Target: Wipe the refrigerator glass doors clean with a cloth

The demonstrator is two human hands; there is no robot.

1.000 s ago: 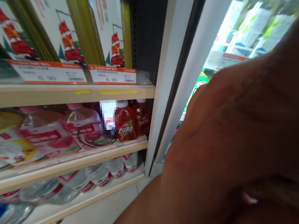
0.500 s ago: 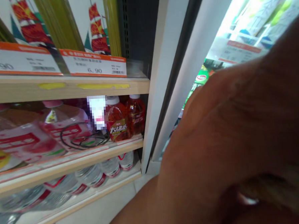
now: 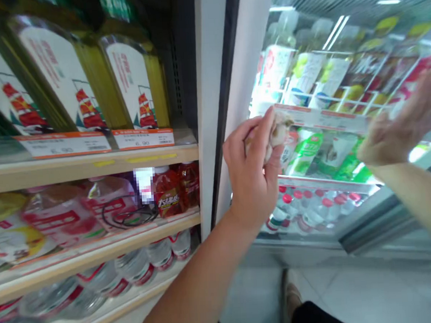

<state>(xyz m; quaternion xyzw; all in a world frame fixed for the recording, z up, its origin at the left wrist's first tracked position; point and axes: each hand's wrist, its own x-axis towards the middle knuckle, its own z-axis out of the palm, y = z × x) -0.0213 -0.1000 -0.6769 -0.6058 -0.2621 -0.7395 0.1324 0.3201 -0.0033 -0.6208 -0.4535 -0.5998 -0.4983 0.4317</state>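
My left hand [image 3: 252, 174] is in the middle of the view, fingers closed around a crumpled pale cloth [image 3: 281, 133] with brownish patches. Part of the cloth is hidden behind the fingers. It is in front of the lit drinks fridge [image 3: 321, 120], near its left frame. At the right, my right hand [image 3: 404, 122] is raised with the fingers stretched out and the palm flat, blurred by motion. I see nothing in it. Whether either hand touches the fridge front, I cannot tell.
Left of the fridge frame [image 3: 215, 84], wooden shelves [image 3: 157, 157] hold oil-coloured bottles [image 3: 131, 79], pink drink bottles [image 3: 55, 213], red drink bottles [image 3: 170, 193] and clear bottles [image 3: 137, 267]. A dark cable [image 3: 129, 214] lies coiled on the middle shelf. Below is a tiled floor [image 3: 315, 281] with a foot [image 3: 292, 295].
An arm and hand that filled the right side close to the camera have drawn away. Both hands now show before the fridge, and the view takes in more of it.
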